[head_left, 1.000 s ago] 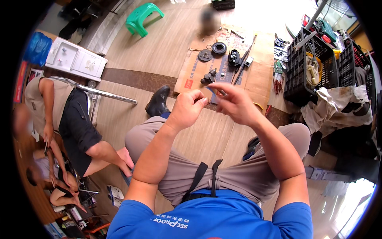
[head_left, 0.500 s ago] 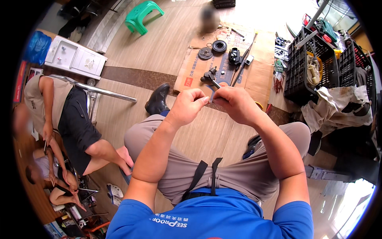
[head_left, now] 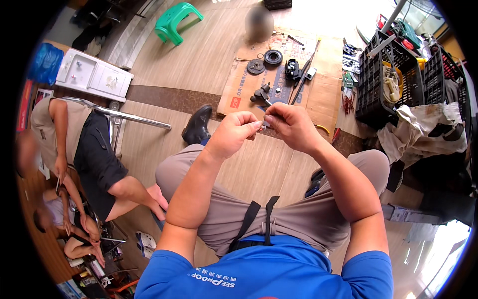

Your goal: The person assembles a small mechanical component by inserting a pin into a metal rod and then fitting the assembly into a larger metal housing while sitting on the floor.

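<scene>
My left hand (head_left: 233, 134) and my right hand (head_left: 293, 128) are raised in front of me, fingertips almost meeting over the near edge of a cardboard sheet (head_left: 326, 74). Both hands are closed in a pinch. A tiny pale piece (head_left: 263, 128) shows between the fingertips, too small to name. Just beyond my fingers, a dark angled part (head_left: 262, 93) lies on the cardboard, partly hidden by my right hand. Farther off are a black ring-shaped part (head_left: 273, 57), a grey-black disc (head_left: 256, 67), a black block-shaped part (head_left: 292, 69) and long thin rods (head_left: 304, 74).
Black plastic crates (head_left: 388, 84) with tools and gloves stand at right, beside a pale cloth (head_left: 423, 132). A green stool (head_left: 177, 22) is at upper left, near a white panel (head_left: 92, 74). A metal tube frame (head_left: 134, 118) and two people (head_left: 99, 149) are at left.
My right hand has turned slightly and its fingers have shifted up from the pinch point, showing more of the fingertips. The left hand stays nearly in place.
</scene>
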A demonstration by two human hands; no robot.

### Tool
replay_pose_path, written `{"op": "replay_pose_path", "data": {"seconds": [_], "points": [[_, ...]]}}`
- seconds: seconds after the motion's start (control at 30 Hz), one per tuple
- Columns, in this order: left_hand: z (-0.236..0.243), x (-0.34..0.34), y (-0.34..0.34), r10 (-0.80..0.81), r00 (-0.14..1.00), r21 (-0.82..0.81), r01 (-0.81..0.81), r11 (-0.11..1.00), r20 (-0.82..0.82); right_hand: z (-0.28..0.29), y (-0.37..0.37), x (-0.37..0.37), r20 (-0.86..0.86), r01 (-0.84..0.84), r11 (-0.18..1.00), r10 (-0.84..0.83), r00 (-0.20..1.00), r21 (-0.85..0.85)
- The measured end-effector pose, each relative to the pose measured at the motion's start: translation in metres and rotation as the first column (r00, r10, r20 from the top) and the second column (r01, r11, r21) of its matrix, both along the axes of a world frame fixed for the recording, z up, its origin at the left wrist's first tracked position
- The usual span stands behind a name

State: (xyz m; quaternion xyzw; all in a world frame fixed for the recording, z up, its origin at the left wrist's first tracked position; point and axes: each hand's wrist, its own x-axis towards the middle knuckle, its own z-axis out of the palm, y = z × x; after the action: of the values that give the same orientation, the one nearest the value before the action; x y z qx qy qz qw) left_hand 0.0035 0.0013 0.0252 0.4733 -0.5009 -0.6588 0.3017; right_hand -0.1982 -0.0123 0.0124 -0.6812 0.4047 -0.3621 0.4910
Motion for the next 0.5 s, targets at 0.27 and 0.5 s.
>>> {"op": "replay_pose_path", "data": {"seconds": [0.27,0.5], "points": [[-0.004,0.001,0.0,-0.021,0.999,0.013,0.021,1.0,-0.03,0.0,0.001,0.001,-0.017,0.003,0.997,-0.004,1.0,-0.079],[-0.006,0.003,-0.001,0.018,0.991,0.013,-0.016,1.0,-0.129,-0.016,0.002,0.011,0.103,0.027,0.985,-0.045,0.994,0.172]]}}
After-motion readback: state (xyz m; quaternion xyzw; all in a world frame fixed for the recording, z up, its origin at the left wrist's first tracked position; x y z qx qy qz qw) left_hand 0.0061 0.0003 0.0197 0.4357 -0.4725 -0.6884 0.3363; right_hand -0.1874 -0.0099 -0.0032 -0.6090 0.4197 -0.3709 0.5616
